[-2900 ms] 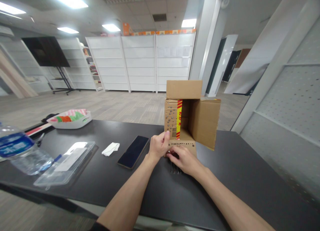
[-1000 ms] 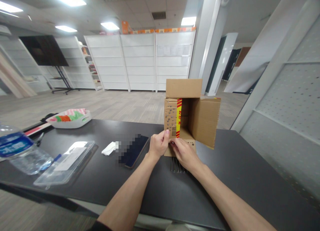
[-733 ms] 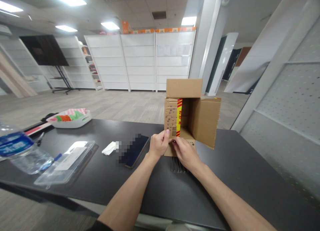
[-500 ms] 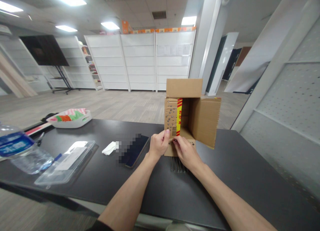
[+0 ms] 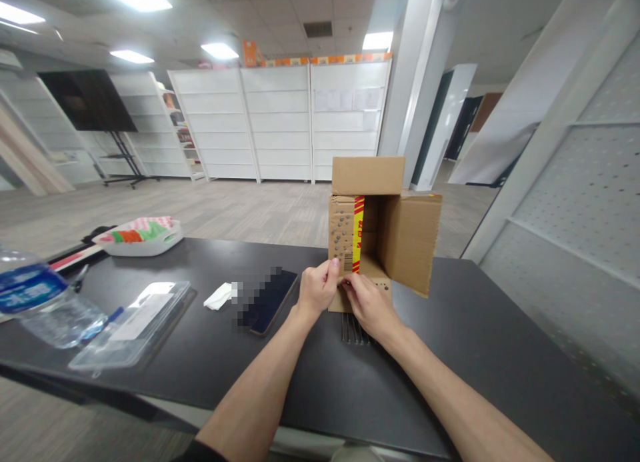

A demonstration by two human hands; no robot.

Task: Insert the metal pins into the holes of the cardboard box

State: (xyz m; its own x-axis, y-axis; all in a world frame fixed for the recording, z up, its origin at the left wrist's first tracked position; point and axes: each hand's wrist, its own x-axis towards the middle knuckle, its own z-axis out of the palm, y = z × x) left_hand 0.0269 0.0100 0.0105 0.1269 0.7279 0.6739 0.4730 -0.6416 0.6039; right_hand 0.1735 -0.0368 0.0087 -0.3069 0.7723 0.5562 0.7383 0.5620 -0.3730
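An open cardboard box stands on the dark table, its opening towards me and its flaps spread. The left flap carries dark round spots and a strip of yellow and red tape. My left hand is closed on that flap's lower edge, thumb up. Just beside it, my right hand is closed in a pinch over the lower flap; what the fingertips hold is too small to make out. Several thin metal rods lie side by side below the lower flap, partly hidden by my right hand.
Left of my arms are a phone, a white crumpled paper, a clear plastic case and a water bottle. A white basket with colourful contents sits at the table's far left. White shelves stand behind.
My right hand's fingertips have shifted slightly left, closer to my left hand. The left hand and the box have stayed in place.
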